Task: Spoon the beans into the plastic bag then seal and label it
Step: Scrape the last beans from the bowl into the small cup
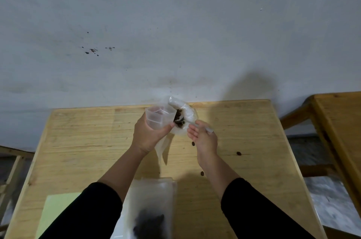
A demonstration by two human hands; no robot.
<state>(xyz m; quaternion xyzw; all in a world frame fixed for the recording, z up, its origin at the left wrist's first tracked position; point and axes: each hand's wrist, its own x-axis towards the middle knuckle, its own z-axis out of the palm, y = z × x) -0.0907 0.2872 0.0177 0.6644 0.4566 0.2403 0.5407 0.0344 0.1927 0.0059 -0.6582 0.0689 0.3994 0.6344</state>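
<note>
My left hand (148, 133) grips a clear plastic bag (160, 116) by its open mouth, held up over the wooden table (97, 141); the bag's empty tail hangs down below the hand. Behind it sits a white bowl (188, 113) with dark beans (178, 116) inside. My right hand (203, 135) pinches the thin handle of a spoon (208, 130), whose head is down among the beans at the bowl's near side. The spoon's head is mostly hidden.
Three loose beans lie on the table: one (193, 143), one (238, 153), one (202, 173). A filled plastic bag of dark beans (152, 211) lies near the front edge. A pale green sheet (56, 211) is at front left. A second wooden table (340, 121) stands right.
</note>
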